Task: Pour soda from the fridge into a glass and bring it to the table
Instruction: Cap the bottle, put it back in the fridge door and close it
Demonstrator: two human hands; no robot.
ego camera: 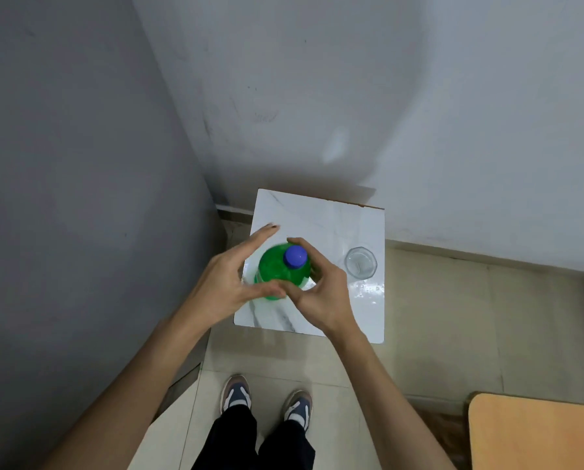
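- Two hands on my green bottle (277, 271): right hand (321, 295) gripped its shoulder, steadying it; left hand (224, 283) lay released alongside.
- At three o'clock the glass (360, 262) waited for soda.

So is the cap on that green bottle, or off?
On. The blue cap sits on the neck of the green soda bottle, which stands upright on the small white table. How tightly it is screwed: cannot tell.

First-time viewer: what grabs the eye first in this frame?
The green bottle with its blue cap, upright on the small white marble-look table at centre, flanked by the left hand and right hand. Next, the clear glass standing apart to its right on the same table, seemingly empty.
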